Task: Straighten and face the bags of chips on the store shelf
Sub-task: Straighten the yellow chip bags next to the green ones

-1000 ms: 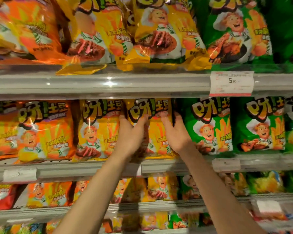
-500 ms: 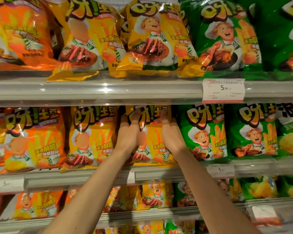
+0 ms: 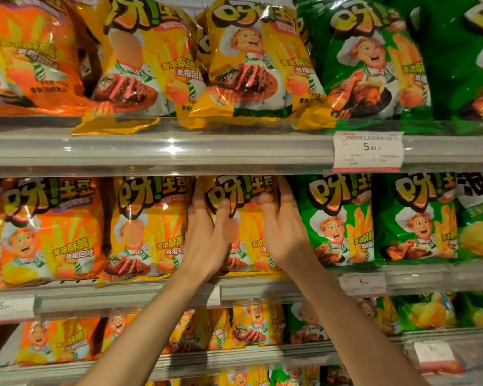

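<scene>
A yellow chip bag (image 3: 244,196) stands upright on the middle shelf (image 3: 262,291), between another yellow bag (image 3: 148,227) on its left and a green bag (image 3: 338,218) on its right. My left hand (image 3: 207,238) grips the bag's left edge, thumb on the front and fingers behind. On the bag's right edge my right hand (image 3: 283,232) holds the same way. The bag's lower half is hidden behind both hands.
An orange bag (image 3: 50,227) stands at the left of the middle shelf. The upper shelf (image 3: 179,151) carries orange, yellow and green bags and a price tag (image 3: 368,151). One yellow upper bag (image 3: 140,65) overhangs the edge. Lower shelves hold several more bags.
The view has tilted upward, so the shelves sit lower in frame. Both hands stay on the same yellow bag, reaching slightly higher up its sides.
</scene>
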`<state>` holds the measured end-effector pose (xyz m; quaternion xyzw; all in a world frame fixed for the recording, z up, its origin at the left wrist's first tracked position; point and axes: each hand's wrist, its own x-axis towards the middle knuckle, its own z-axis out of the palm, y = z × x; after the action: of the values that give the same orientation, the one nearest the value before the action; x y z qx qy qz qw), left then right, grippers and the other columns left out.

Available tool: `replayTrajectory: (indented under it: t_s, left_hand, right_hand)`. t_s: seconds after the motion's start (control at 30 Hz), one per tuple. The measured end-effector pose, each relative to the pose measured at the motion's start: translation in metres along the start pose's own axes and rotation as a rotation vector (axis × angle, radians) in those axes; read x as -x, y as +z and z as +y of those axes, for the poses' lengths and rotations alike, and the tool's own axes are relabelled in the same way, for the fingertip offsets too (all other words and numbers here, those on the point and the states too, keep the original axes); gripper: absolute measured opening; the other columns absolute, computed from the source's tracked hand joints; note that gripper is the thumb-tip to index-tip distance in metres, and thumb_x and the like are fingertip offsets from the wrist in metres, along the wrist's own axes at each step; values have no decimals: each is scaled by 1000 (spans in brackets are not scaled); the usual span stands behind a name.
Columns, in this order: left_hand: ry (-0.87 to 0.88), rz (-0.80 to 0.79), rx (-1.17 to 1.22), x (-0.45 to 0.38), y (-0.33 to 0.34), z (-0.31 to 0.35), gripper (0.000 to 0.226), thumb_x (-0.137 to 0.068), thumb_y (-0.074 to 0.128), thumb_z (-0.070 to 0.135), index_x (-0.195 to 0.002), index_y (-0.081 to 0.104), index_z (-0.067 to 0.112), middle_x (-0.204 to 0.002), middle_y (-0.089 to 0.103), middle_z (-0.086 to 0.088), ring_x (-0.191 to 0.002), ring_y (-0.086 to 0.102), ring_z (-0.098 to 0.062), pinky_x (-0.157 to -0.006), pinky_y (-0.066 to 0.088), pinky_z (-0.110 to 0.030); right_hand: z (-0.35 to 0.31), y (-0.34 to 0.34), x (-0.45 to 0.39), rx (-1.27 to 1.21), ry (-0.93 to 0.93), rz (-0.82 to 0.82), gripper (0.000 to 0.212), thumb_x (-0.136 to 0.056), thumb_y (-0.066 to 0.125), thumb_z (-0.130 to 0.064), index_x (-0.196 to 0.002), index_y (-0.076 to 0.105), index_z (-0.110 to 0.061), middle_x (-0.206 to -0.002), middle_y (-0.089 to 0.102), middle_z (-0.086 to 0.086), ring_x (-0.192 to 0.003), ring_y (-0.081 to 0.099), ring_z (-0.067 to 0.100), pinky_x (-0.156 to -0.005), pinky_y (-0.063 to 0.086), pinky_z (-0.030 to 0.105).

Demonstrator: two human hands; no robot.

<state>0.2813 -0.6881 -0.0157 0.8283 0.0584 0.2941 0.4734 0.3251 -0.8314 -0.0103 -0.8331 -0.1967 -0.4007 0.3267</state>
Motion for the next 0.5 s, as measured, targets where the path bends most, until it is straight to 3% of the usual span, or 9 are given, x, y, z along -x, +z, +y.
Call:
replayTrajectory:
  t_s: [0.03,0.1,0.23,0.37,0.5]
  left_hand:
    - [24,-3,-22,2,0,0,63,-102,33,58,-154,-2,49,-160,25,-8,-137,43,-31,-108,41,-46]
    - [61,-29,-82,4,1,2,57,-103,33,53,-152,4,54,-163,18,-3,-135,44,-29,-101,41,-38]
    - [116,-27,-149,-1,3,4,47,-106,31,48,-151,21,51,-166,9,-1,-152,17,-24,-115,31,-42]
    - [83,2,-150,-2,11,3,51,-104,29,52,-153,15,53,-164,13,-8,-150,22,-30,-117,31,-49]
    - [87,14,-140,2,13,1,51,-103,29,54,-152,14,55,-163,16,-8,-142,35,-34,-112,37,-52]
  right_hand:
    - [7,6,7,72,-243,75,23,-102,58,-8,-122,68,0,-134,55,37,-119,58,54,-94,55,53]
    - [17,17,18,177,-493,89,16,-98,63,-3,-109,72,6,-130,57,38,-119,55,60,-92,54,59]
    - [21,14,16,328,-574,58,18,-98,67,-12,-104,75,3,-127,61,34,-119,55,59,-84,57,56]
    - [30,15,14,347,-609,89,16,-98,67,-12,-106,75,-1,-125,64,32,-115,60,56,-75,60,50]
    - [29,17,17,329,-590,90,19,-99,65,-13,-105,75,2,-135,56,32,-124,56,53,-81,60,49]
